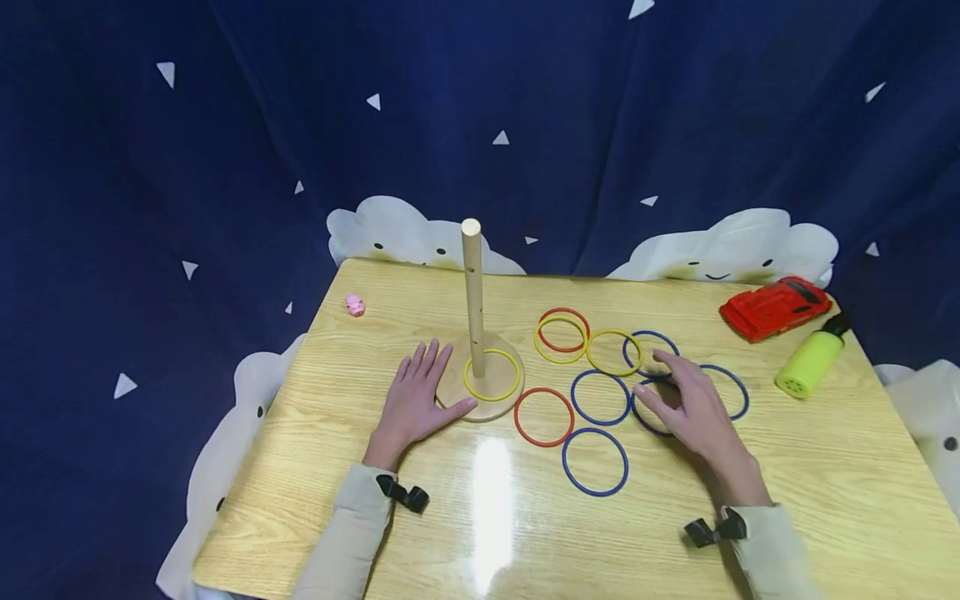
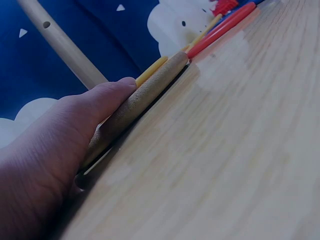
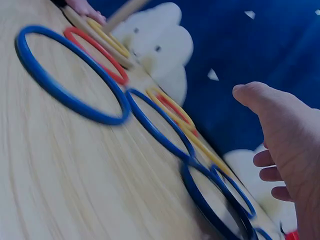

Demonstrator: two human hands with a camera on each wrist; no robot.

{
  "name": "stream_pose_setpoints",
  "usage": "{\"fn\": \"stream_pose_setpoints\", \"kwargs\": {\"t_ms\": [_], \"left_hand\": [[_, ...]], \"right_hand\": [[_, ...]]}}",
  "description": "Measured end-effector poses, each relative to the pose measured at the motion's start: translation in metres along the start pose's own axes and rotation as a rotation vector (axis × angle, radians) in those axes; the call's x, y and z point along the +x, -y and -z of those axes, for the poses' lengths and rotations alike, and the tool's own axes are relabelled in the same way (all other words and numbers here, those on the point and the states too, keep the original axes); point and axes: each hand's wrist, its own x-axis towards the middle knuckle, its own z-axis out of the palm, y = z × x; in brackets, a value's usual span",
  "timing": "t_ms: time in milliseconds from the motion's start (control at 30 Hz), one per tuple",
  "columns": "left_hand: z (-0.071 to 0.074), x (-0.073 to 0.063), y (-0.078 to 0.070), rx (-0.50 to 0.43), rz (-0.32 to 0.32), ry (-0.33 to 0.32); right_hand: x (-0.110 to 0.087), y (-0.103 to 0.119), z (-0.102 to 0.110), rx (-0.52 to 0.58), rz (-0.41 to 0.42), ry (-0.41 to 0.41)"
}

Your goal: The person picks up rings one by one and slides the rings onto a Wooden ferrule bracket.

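My left hand (image 1: pixel 420 400) lies with fingers spread beside a round wooden base (image 1: pixel 454 379), its thumb resting on the base edge. From the base rises an upright wooden post (image 1: pixel 474 292), and a yellow ring (image 1: pixel 518 377) lies around its foot. Over the blue rings hovers my right hand (image 1: pixel 693 408), thumb and fingers apart, holding nothing. Partly hidden below it is a dark blue ring (image 1: pixel 636 410); another blue ring (image 1: pixel 747 396) lies to its right. In the right wrist view a large blue ring (image 3: pixel 70 104) lies flat, away from the hand.
Left of the blue rings lies a red ring (image 1: pixel 546 445), touching the base or nearly so. Farther back, a yellow ring (image 1: pixel 536 337) overlaps a red ring (image 1: pixel 564 310). A red toy car (image 1: pixel 776 308) and a green bottle (image 1: pixel 810 364) stand right; a pink figurine (image 1: pixel 355 305) sits back left.
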Motion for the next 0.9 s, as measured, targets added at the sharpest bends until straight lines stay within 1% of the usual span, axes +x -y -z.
{"fn": "stream_pose_setpoints", "kwargs": {"t_ms": [167, 300, 433, 533, 667, 800, 900], "left_hand": [[0.000, 0.000, -0.001, -0.005, -0.016, -0.026], [0.001, 0.000, -0.001, -0.008, -0.012, -0.020], [0.002, -0.001, -0.001, -0.005, -0.003, -0.009], [0.002, 0.000, -0.001, -0.008, -0.002, -0.010], [0.001, 0.000, -0.001, -0.010, -0.002, -0.009], [0.000, -0.001, 0.000, -0.005, 0.002, -0.001], [-0.001, -0.001, 0.000, -0.003, 0.004, 0.002]], "right_hand": [[-0.014, -0.022, 0.018, -0.016, -0.053, -0.070], [-0.026, -0.036, 0.029, -0.023, -0.105, -0.094], [-0.036, -0.051, 0.036, -0.023, -0.130, -0.113], [-0.041, -0.061, 0.037, -0.023, -0.136, -0.114], [-0.047, -0.072, 0.036, -0.043, -0.160, -0.094], [-0.051, -0.079, 0.033, -0.077, -0.207, -0.071], [-0.051, -0.081, 0.031, -0.111, -0.226, -0.071]]}}
